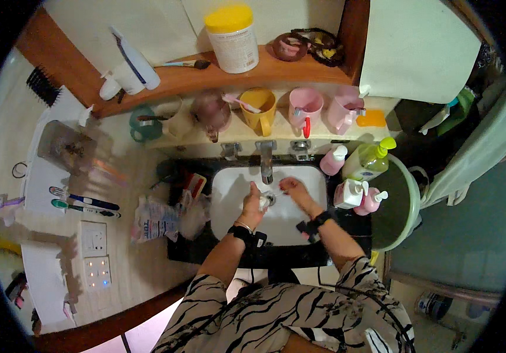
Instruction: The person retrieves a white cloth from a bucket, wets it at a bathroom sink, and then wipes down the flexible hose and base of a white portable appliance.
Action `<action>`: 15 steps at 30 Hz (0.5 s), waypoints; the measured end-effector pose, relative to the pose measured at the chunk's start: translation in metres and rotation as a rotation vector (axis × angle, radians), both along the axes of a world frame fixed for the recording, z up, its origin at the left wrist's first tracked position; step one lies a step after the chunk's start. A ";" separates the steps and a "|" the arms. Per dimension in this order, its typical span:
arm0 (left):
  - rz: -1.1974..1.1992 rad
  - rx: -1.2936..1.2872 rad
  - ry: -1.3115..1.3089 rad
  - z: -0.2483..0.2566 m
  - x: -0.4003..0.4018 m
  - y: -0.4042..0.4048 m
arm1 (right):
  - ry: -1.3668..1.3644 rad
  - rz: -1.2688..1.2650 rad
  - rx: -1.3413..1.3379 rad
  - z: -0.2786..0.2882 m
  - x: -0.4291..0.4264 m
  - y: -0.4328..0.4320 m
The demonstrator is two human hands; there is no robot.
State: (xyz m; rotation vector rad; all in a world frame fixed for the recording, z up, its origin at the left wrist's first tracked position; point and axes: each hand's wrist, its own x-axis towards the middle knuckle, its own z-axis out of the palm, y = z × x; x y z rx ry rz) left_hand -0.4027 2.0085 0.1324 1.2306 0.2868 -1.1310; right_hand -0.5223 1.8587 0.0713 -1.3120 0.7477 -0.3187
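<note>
Both hands are over a white sink basin (231,229) set in a black countertop. My left hand (251,207) is in the middle of the basin, thumb up. Something whitish shows at its fingers; whether that is foam or an object I cannot tell. To its right my right hand (296,189) is bent inward and blurred, its fingers curled, and I cannot make out anything in it. The two hands are apart. Just above them the metal faucet (266,161) reaches out over the basin. Beside my left fingers lies the metal drain (271,200), partly covered.
Pump bottles, among them a green one (367,161) and a white one (349,194), crowd the right counter by a green basin (405,229). Cups, including a yellow cup (259,110), line the back ledge. Left are a plastic packet (156,220) and toothbrushes (85,200).
</note>
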 end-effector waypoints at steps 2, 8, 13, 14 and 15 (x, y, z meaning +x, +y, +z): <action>0.075 -0.039 -0.016 0.002 -0.007 -0.003 | -0.124 -0.001 0.009 -0.001 0.002 0.043; -0.200 0.024 -0.111 0.034 -0.021 0.003 | -0.212 -0.151 0.207 0.038 0.025 0.105; -0.217 -0.370 -0.079 0.020 -0.005 0.028 | -0.410 -0.163 0.705 0.074 0.020 0.102; -0.230 -0.405 -0.147 0.027 -0.011 0.034 | -0.415 -0.171 0.763 0.071 0.017 0.095; -0.241 -0.440 -0.216 0.031 -0.016 0.041 | -0.420 -0.178 0.823 0.074 0.019 0.095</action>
